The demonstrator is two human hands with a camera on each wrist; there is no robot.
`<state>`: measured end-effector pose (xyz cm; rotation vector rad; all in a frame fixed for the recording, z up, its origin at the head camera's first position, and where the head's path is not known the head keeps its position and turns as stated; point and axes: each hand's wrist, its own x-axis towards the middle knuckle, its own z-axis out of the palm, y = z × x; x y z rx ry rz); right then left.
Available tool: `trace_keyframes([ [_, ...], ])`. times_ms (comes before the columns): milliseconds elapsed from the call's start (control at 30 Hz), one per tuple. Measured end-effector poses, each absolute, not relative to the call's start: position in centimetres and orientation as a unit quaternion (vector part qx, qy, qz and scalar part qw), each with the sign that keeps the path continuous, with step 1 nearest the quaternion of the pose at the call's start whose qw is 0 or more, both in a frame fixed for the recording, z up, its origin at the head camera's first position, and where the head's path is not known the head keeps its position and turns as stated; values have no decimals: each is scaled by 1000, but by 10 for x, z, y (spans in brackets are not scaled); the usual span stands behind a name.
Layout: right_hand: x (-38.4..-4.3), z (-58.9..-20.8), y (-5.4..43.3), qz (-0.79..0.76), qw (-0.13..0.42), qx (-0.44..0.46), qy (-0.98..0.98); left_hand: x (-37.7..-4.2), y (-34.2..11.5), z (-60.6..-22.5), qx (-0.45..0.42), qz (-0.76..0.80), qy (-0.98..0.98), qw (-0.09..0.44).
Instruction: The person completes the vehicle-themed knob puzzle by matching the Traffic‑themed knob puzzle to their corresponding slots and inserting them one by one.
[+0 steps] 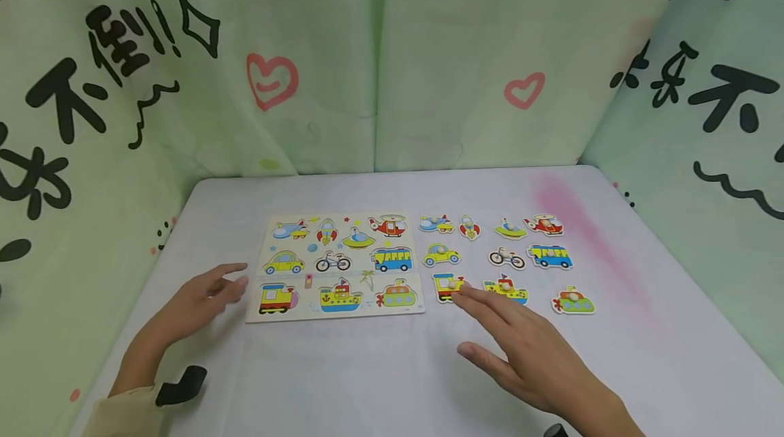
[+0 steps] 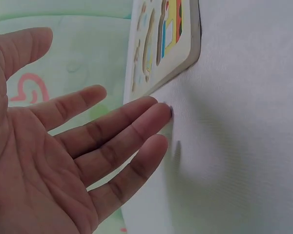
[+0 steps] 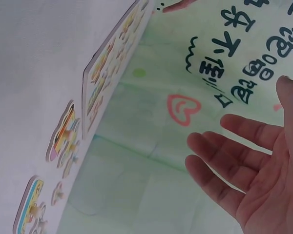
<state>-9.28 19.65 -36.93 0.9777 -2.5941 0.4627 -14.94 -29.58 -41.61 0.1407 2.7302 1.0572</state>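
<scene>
A wooden puzzle board (image 1: pixel 361 279) with recessed vehicle pictures lies on the table, left of centre. Just off its left edge hovers my left hand (image 1: pixel 205 304), fingers loosely extended and holding nothing. To the board's right, knobbed puzzle pieces are laid out in rows. My right hand (image 1: pixel 520 348) is held above the table with relaxed, spread fingers and nothing in its grasp. In the head view its fingertips overlap the train piece (image 1: pixel 442 285) and partly cover the ship piece (image 1: pixel 516 295); the right wrist view shows the hand raised apart from the pieces.
Farther up the rows are a bus piece (image 1: pixel 550 256), a bicycle piece (image 1: pixel 507 258), a car piece (image 1: pixel 442 254) and a helicopter piece (image 1: pixel 544 224). A submarine piece (image 1: pixel 572 301) lies at the right. Green curtains (image 1: pixel 453 28) with drawings surround the white table (image 1: pixel 343 382).
</scene>
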Motion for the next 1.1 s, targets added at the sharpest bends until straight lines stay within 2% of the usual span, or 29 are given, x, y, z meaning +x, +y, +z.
trace_keyframes([
  [367,-92,-366,195,165,183,354,-902,-169,-297,-421,39,351,928,117],
  [1100,-99,-370,198,159,182,350,-905,-179,-295,-443,66,374,921,88],
])
